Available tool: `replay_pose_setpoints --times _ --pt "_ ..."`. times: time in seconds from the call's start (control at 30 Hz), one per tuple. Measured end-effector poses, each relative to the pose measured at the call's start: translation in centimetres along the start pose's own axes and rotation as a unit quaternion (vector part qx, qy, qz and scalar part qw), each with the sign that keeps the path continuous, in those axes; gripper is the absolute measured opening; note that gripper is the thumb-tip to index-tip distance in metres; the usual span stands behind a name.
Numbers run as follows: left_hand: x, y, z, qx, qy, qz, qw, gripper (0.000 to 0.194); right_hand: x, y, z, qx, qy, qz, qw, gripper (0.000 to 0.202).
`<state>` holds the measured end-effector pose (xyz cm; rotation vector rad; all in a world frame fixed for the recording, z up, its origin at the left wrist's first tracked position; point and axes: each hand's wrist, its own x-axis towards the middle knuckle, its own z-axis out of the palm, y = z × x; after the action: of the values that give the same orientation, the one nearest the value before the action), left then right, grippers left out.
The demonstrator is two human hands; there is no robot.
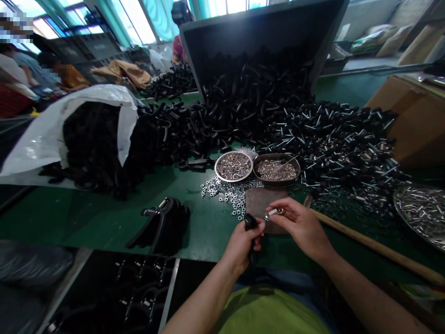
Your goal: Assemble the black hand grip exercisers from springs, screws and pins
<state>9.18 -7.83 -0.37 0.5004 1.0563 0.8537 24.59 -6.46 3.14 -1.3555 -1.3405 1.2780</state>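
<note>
Ahead: metal bits in dish, tin; black part in left hand.

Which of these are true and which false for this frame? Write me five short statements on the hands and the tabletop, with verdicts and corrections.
1. The left hand holds a black part. True.
2. The right hand is empty. False: the right hand holds a small ribbed metal piece.
3. A round bowl stands beside a dark tin. True.
4. Loose metal rings lie on the green table. True.
5. The wooden handle lies left of the left hand. False: the wooden handle lies on the picture's right side.
</note>
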Motion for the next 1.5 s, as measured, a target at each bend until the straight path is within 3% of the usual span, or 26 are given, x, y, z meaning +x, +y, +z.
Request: replay_pose_setpoints --times 0.1,0.3,0.4,0.53,0.6,0.67,0.73,0.8,0.87,0.97,1.03,1.07,1.13,1.2,1.33,1.5 --pt "0.4 -0.7 0.7 -0.074 -0.042 -0.070 0.994 0.027 -0.2 -0.9 0.0 0.010 -0.003 -0.009 1.000 0.021" --pt "0.6 -0.8 1.8 -0.069 -0.069 -0.053 0.994 0.027 -0.5 -1.0 0.3 -0.101 -0.001 -0.038 0.994 0.016" --pt "0.5 -0.8 1.9 -0.022 -0.072 -0.028 0.997 0.027 -0.4 -0.4 0.3 -0.157 0.008 -0.050 0.986 0.016" --pt "0.0 -0.2 2.0 0.149 -0.075 -0.001 0.986 0.036 -0.1 0.8 0.1 -0.139 -0.003 -0.025 0.990 0.017" --pt "-0.4 0.2 1.8 0.207 -0.095 -0.013 0.974 0.038 0.6 1.6 -0.6 -0.124 -0.040 -0.015 0.991 0.019" --pt "-0.9 0.5 1.3 0.190 -0.130 -0.037 0.972 0.034 1.9 2.4 -2.1 -0.144 -0.069 -0.014 0.987 0.021" --pt "-1.2 0.7 0.8 0.132 -0.160 -0.058 0.977 0.032 3.5 3.4 -4.1 -0.240 -0.033 -0.031 0.970 0.023" --pt "-1.4 0.8 0.3 0.084 -0.162 -0.060 0.981 0.031 5.2 4.6 -6.2 -0.389 0.034 -0.063 0.919 0.016" --pt "-1.3 0.9 -0.1 0.073 -0.146 -0.039 0.986 0.032 6.5 5.6 -7.8 -0.480 0.054 -0.080 0.872 0.009" --pt "-0.8 0.9 -0.3 0.084 -0.110 -0.003 0.990 0.035 7.3 6.3 -8.6 -0.501 0.052 -0.080 0.860 0.008" --pt "-0.2 0.8 -0.3 0.078 -0.083 -0.001 0.994 0.040 6.8 5.7 -8.0 -0.471 0.048 -0.086 0.877 0.010" --pt "0.0 0.7 -0.2 0.069 -0.073 -0.004 0.995 0.043 6.3 5.2 -7.4 -0.426 0.036 -0.087 0.900 0.010" --pt "0.6 0.6 0.1 0.039 -0.069 -0.019 0.997 0.049 4.7 3.7 -5.9 -0.284 -0.005 -0.076 0.956 0.013" --pt "0.9 0.6 0.7 0.008 -0.083 -0.044 0.996 0.055 2.9 2.1 -4.0 -0.155 -0.044 -0.055 0.985 0.016" --pt "1.1 0.3 2.0 -0.009 -0.114 -0.075 0.991 0.061 0.4 0.1 -1.0 -0.152 -0.052 -0.035 0.986 0.012" --pt "0.6 -0.2 2.6 0.059 -0.088 -0.039 0.994 0.054 -0.1 0.6 -0.3 -0.201 -0.035 -0.040 0.978 0.012"
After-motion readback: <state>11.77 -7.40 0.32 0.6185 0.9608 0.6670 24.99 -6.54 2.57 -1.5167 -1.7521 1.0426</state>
